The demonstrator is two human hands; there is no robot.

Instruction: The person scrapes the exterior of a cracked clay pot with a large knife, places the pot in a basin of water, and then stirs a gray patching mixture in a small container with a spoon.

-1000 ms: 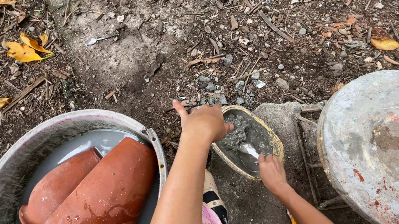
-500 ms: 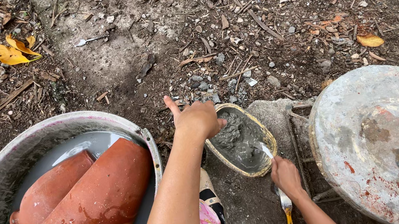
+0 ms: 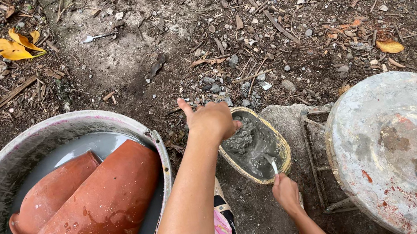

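My left hand (image 3: 210, 119) grips the far left rim of a small oval yellow bowl (image 3: 280, 147) that rests on the dirt and holds wet grey cement. My right hand (image 3: 286, 193) is at the bowl's near edge, shut on the handle of a small tool (image 3: 273, 165) whose metal tip dips into the grey mix. The tool's lower handle pokes out below the wrist, mostly hidden.
A big metal basin (image 3: 11, 163) at left holds grey water and two red-brown clay roof tiles (image 3: 90, 223). At right stands a round cement-stained drum top (image 3: 414, 149). A small frame (image 3: 316, 161) lies between bowl and drum. Dirt, stones and yellow leaves (image 3: 13, 47) lie beyond.
My right hand has slid down toward me from inside the bowl to its near edge, drawing the tool back. My left hand keeps its hold on the rim.
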